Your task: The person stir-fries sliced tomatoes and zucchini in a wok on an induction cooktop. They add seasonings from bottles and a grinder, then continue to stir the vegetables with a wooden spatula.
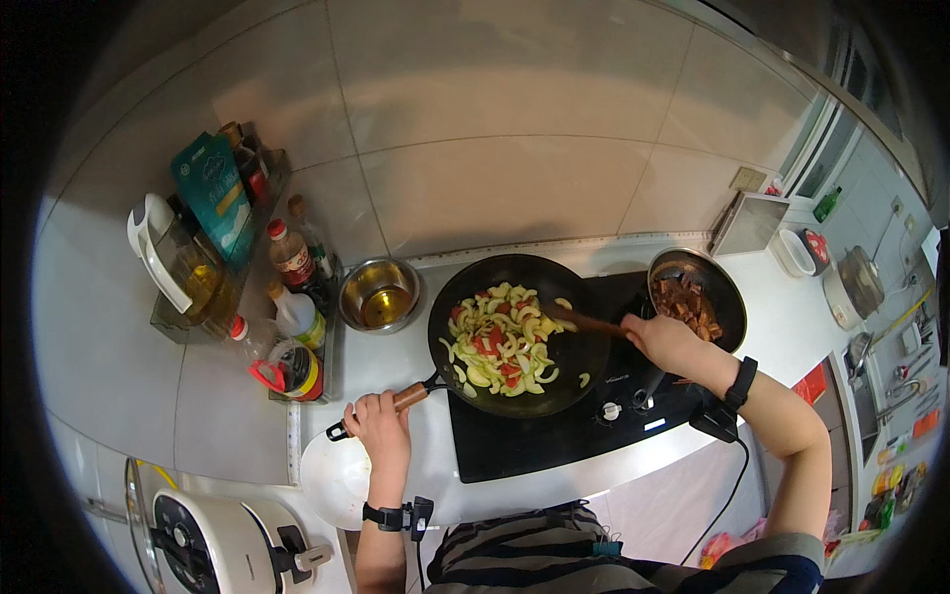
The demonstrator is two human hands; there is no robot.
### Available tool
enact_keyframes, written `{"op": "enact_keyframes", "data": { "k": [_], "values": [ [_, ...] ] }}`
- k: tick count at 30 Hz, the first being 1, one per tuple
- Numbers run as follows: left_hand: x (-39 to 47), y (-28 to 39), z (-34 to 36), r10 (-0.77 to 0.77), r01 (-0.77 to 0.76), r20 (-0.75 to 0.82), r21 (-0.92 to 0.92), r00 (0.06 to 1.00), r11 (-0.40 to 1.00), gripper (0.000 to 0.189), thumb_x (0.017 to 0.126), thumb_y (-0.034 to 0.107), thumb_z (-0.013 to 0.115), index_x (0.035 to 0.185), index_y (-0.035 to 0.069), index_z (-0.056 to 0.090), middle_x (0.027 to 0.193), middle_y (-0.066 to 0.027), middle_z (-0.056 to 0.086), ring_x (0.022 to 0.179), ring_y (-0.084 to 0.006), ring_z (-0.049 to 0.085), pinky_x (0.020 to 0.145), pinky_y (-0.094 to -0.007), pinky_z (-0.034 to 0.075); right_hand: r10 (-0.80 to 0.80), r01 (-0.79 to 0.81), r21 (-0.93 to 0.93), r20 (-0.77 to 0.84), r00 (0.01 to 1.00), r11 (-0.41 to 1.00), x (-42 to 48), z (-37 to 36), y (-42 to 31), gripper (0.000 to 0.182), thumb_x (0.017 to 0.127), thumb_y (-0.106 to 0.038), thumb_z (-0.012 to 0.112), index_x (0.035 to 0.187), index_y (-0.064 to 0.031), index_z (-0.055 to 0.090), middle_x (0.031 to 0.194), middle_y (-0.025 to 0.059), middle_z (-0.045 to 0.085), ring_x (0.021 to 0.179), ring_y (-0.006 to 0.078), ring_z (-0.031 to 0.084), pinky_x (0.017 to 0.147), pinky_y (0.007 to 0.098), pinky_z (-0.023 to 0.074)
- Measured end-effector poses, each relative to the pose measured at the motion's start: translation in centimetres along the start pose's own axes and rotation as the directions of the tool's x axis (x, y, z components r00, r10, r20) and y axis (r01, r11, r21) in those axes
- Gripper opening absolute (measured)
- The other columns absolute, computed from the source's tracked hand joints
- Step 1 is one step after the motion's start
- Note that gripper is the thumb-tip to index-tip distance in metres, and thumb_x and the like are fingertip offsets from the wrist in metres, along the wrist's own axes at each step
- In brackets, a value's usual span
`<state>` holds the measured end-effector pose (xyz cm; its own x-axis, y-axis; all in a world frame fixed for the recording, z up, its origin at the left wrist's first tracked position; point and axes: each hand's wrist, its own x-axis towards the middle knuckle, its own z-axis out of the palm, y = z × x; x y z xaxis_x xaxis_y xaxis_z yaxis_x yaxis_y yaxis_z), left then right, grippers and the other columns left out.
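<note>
My left hand (380, 431) grips the wooden handle (410, 397) of a large black wok (519, 405) on the cooktop. In the wok lies a heap of sliced pale-green vegetable pieces (482, 379) mixed with red chunks. My right hand (660, 341) holds a wooden spatula (594, 324), whose blade reaches into the right side of the heap. Part of the blade is hidden by the food. Just beyond that hand sits a second pan (735, 297) with brown braised pieces (686, 304) in it. A white bowl (334, 482) stands beneath and beside my left hand.
A black two-burner cooktop (490, 453) carries both pans. Left of the wok stand a steel bowl (382, 271) of yellow oil and a rack of sauce bottles (289, 252). A cream countertop appliance (215, 542) is at lower left. A dark cable (731, 505) hangs from my right wrist.
</note>
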<state>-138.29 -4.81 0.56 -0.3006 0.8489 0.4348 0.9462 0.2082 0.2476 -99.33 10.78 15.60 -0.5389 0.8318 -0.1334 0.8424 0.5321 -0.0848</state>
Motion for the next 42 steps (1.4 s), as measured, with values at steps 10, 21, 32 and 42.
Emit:
{"op": "enact_keyframes", "data": {
  "k": [10, 21, 32, 42],
  "values": [
    [0.0, -0.1, 0.0, -0.009, 0.009, 0.034, 0.004, 0.999, 1.000, 0.035, 0.071, 0.014, 0.074, 0.103, 0.006, 0.061, 0.099, -0.0104, 0.055, 0.105, -0.0291, 0.048, 0.103, -0.0534, 0.025, -0.100, 0.095, -0.080, -0.064, 0.993, 0.992, -0.4, 3.1, 0.3, 0.020, 0.095, -0.024, 0.047, 0.108, -0.0095, 0.053, 0.069, 0.0157, 0.063, 0.063, 0.0345, 0.063, 0.053, 0.0448, 0.0514],
    [0.2, 0.0, -0.2, 0.005, -0.005, 0.029, 0.016, 1.000, 1.000, 0.034, 0.072, 0.016, 0.073, 0.102, 0.008, 0.061, 0.099, -0.0103, 0.055, 0.105, -0.0292, 0.048, 0.103, -0.0540, 0.025, -0.055, 0.061, 0.037, -0.138, 0.989, 0.997, -1.2, 5.1, 0.2, 0.018, 0.094, -0.025, 0.049, 0.105, -0.0126, 0.056, 0.069, 0.0157, 0.064, 0.064, 0.0346, 0.064, 0.053, 0.0469, 0.0503],
    [0.1, -0.1, 0.1, 0.024, -0.024, 0.009, 0.047, 1.000, 0.999, 0.035, 0.072, 0.018, 0.074, 0.103, 0.008, 0.060, 0.099, -0.0102, 0.055, 0.105, -0.0291, 0.048, 0.104, -0.0540, 0.025, 0.008, 0.067, 0.206, -0.345, 0.939, 0.976, -1.1, 6.6, 0.5, 0.018, 0.093, -0.022, 0.052, 0.107, -0.0128, 0.060, 0.068, 0.0167, 0.063, 0.063, 0.0364, 0.063, 0.056, 0.0462, 0.0511],
    [0.0, 0.0, 0.0, 0.048, -0.047, -0.018, 0.057, 0.999, 0.997, 0.036, 0.071, 0.016, 0.074, 0.103, 0.009, 0.060, 0.098, -0.0102, 0.055, 0.104, -0.0297, 0.048, 0.103, -0.0537, 0.026, 0.122, -0.064, 0.141, -0.454, 0.882, 0.988, 0.2, 6.5, 0.9, 0.020, 0.093, -0.020, 0.053, 0.110, -0.0110, 0.058, 0.068, 0.0173, 0.063, 0.062, 0.0374, 0.063, 0.053, 0.0459, 0.0505]
  ]
}}
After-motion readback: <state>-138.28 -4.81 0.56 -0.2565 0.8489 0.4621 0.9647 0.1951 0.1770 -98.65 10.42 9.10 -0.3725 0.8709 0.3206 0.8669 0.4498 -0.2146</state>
